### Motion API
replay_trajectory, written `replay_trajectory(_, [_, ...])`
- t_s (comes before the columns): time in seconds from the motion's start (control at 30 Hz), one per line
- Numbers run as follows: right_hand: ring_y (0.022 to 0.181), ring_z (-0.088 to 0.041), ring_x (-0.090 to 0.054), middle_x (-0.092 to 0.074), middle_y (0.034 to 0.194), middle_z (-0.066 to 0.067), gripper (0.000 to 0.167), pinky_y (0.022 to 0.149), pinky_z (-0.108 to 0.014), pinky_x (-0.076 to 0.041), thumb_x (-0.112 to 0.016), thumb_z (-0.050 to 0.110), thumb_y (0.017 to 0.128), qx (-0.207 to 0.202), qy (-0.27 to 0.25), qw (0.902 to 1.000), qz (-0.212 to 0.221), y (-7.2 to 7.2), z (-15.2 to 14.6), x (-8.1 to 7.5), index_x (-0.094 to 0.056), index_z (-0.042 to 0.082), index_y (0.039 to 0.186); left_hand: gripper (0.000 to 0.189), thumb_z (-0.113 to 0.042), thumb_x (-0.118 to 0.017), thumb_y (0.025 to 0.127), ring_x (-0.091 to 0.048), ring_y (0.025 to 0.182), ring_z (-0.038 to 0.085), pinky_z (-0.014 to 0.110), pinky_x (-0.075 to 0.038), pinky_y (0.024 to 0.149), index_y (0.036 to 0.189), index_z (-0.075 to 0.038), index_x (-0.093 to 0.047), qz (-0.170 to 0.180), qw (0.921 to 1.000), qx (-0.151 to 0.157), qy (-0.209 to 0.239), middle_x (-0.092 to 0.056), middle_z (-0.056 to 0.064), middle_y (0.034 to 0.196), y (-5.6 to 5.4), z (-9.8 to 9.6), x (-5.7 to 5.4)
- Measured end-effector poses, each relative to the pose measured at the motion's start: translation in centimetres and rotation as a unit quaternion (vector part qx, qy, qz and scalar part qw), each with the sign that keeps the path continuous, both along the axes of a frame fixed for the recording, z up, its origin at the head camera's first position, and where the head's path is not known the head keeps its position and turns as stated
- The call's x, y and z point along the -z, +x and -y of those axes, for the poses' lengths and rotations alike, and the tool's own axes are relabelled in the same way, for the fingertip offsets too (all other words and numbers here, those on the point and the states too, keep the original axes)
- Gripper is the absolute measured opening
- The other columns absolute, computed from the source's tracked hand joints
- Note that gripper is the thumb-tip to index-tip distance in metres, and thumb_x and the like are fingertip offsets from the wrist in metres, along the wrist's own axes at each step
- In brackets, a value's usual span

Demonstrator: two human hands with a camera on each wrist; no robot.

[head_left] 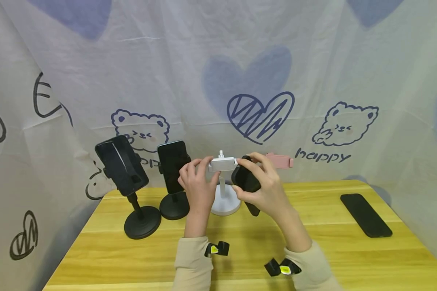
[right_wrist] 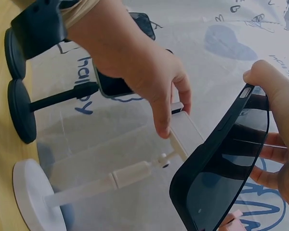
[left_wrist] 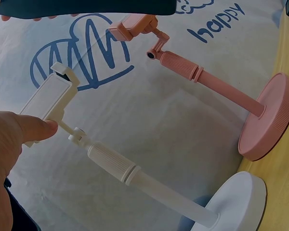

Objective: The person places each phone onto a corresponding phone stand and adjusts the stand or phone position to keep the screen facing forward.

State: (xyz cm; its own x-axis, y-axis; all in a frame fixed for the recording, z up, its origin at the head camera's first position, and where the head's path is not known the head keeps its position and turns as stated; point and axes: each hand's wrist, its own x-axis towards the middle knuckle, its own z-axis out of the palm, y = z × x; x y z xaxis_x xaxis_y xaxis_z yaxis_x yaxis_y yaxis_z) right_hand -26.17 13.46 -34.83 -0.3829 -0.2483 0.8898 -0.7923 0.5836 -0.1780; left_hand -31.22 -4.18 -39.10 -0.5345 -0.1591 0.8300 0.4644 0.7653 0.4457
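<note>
My left hand (head_left: 198,188) pinches the clamp (head_left: 223,164) of a white phone stand, thumb below and fingers at its left end. In the left wrist view the thumb presses the clamp's edge, and the stand's stem (left_wrist: 111,163) runs down to a round base. My right hand (head_left: 271,188) grips a black smartphone (right_wrist: 226,159) by its edges, just right of the clamp. The phone is tilted, and part of it is hidden behind the fingers in the head view. Nothing sits in the white clamp.
Two black stands hold phones at left: one phone (head_left: 121,165) leans, the other (head_left: 173,165) stands nearly upright. A pink phone stand (left_wrist: 207,86) is behind my right hand. Another black phone (head_left: 365,215) lies on the wooden table (head_left: 255,258) at right. A printed cloth hangs behind.
</note>
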Motion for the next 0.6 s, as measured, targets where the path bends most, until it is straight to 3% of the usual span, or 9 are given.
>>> replay_trajectory(0.3, [0.107,-0.030,-0.057,-0.053,0.126,-0.019,0.056,0.079,-0.045,-0.058,-0.080,0.023,0.072,0.007,-0.026,0.9995,0.014,-0.1,0.9,-0.6,-0.063,0.011,0.125,0.039,-0.024,-0.081,0.078,-0.043,0.110,0.032,0.051,-0.032,0.087,0.114,-0.017,-0.067,0.001,1.0000,-0.006,-0.003,-0.059,0.011,0.114,0.0,0.0,0.1])
replay_trajectory(0.6, [0.114,-0.030,-0.057,-0.056,0.125,-0.018,0.056,0.087,-0.047,-0.055,-0.080,0.023,0.072,0.031,-0.056,0.9980,0.000,-0.4,1.7,-1.1,-0.063,0.015,0.125,0.041,-0.022,-0.083,0.076,-0.043,0.109,0.033,0.051,-0.033,0.086,0.113,-0.016,-0.068,-0.009,0.9999,-0.002,-0.008,-0.059,0.012,0.113,-0.1,0.1,0.0])
